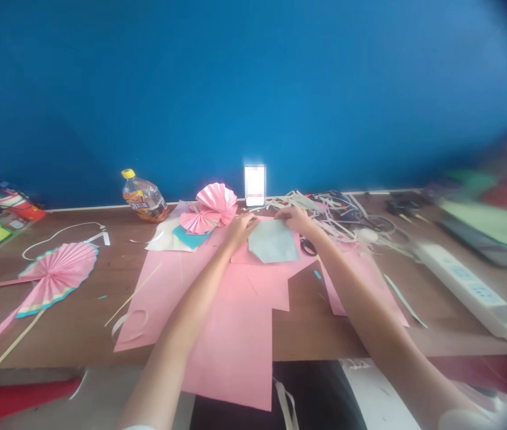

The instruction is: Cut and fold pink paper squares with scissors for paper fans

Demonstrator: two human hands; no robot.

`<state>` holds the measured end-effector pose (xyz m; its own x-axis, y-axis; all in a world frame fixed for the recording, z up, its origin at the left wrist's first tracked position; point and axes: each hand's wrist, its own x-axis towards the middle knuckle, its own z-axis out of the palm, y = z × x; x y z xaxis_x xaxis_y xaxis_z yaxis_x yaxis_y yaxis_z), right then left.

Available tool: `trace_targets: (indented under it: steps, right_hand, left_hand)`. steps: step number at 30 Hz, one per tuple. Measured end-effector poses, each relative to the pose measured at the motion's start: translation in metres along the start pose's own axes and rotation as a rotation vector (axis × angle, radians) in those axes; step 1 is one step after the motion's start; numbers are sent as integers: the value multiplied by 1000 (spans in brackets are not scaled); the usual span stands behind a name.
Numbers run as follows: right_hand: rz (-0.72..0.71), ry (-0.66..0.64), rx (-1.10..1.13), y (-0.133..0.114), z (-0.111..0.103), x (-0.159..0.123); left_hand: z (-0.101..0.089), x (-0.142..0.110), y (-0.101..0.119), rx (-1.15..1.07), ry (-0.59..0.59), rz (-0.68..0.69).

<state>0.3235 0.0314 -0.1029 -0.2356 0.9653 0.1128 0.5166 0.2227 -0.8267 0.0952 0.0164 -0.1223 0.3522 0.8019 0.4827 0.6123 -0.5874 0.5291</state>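
Note:
A pale blue-grey sheet of paper point(273, 242) with slanted corners lies over pink paper in the middle of the table. My left hand point(240, 230) is at its upper left corner, fingers closed on the edge. Along the upper right edge, my right hand point(295, 220) grips the same sheet with bent fingers. Black-handled scissors point(309, 247) lie just below my right hand, partly covered. Large pink sheets point(235, 334) spread beneath both arms, one hanging over the table's front edge. Pleated pink paper fans point(216, 202) stand beyond my left hand, near a teal piece of paper point(191, 237).
A yellow-capped bottle point(143, 197) stands at the back left, and a lit phone point(255, 185) leans upright by the wall. Tangled paper strips point(338, 212) are heaped behind my right hand. A pleated fan point(60, 275) lies left; a power strip point(468, 289) lies right.

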Motion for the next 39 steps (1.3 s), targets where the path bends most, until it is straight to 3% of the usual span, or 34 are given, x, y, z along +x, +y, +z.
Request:
trace_targets:
  steps: [5,13,20,28,39]
  right_hand:
    - [102,49,-15,10,2,2]
    - [237,172,2,18,-3,1]
    - [236,181,229,-2,-7,-5]
    - [229,182,250,3,-10,-4]
    - [247,146,335,-7,-11,-10]
  left_hand:
    - [5,1,-12,-68,-73,-12]
    - [3,2,-19,-205,-8,-129]
    - [-2,3,-17,-330,99,-182]
    - [-3,2,-15,-460,-42,-124]
    - [-4,2,-15,-430,-41,-162]
